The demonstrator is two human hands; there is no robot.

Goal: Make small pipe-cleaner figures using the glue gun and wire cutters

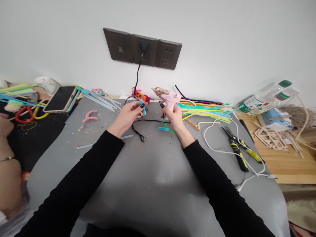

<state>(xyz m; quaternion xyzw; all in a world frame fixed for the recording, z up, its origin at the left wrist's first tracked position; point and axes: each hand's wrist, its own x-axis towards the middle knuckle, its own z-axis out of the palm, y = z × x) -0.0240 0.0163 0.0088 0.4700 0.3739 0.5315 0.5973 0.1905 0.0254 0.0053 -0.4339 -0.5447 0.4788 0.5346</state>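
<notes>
Head view: L hand [127,116], just above ctr of frame, has thumb & fingertips closed on a small blue piece [144,107]. R hand [175,117], a bit right of ctr, is wrapped round the grip of a pink glue gun [170,99], nozzle tilted to upper L. Blue piece & gun are near each other but apart.

Black cord [137,77] drops from a plug in the mid socket plate [138,54], top ctr; black cord also loops on the grey mat [153,174] btwn the hands. Pink/orange figure [142,96] sits just behind L hand. Blue strip [163,129] lies nr R wrist.

Upper R of ctr: bundle of pipe cleaners [209,110], various colours. Mid R: pliers [238,149] w/ black/yellow handles, white cable [206,140] looping round & over. Far R, on wooden worktop [291,169]: bottles [254,102], twine [300,116], wood bits [270,136].

L of ctr: pink curved piece [90,116] & clear sticks [100,102] on mat. Upper L: phone [61,98], cup [46,85], red-handled scissors [24,114]. Another person's arm [10,174] at L edge.
</notes>
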